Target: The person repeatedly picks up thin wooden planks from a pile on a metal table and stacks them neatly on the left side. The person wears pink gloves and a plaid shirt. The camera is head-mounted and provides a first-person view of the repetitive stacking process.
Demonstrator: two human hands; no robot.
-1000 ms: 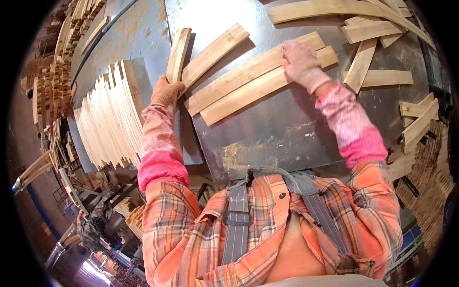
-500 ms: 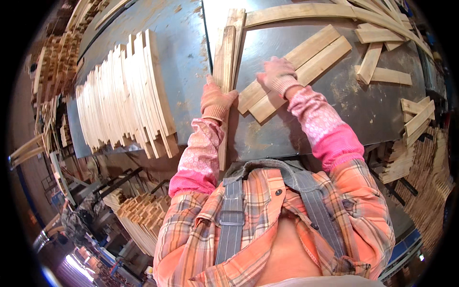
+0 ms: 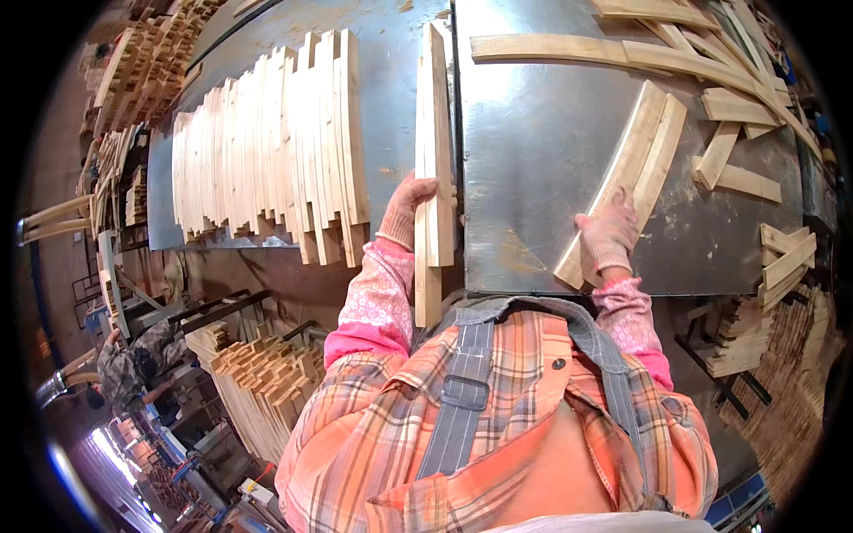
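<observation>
My left hand point(image 3: 407, 211), in a pale knit glove, is wrapped round a pair of long wooden boards point(image 3: 437, 142) side by side. They lie lengthwise away from me by the seam of the metal table, and the lower one sticks out past the near edge. My right hand point(image 3: 611, 233), gloved too, lies with fingers apart on two wooden boards point(image 3: 633, 160) that touch along their length and slant up to the right. To the left of my left hand, a row of light wooden strips point(image 3: 267, 142) stands packed together on the table.
The metal table point(image 3: 524, 124) has a dark seam in it. Loose boards point(image 3: 737, 107) lie crosswise at its far right. More wood is stacked below left point(image 3: 267, 382) and at the right point(image 3: 782, 355). A person in camouflage clothing point(image 3: 133, 364) is at the lower left.
The boards under my right hand have turned steeper and moved right and nearer. My left hand's boards have shifted left across the seam, away from the long curved board at the back.
</observation>
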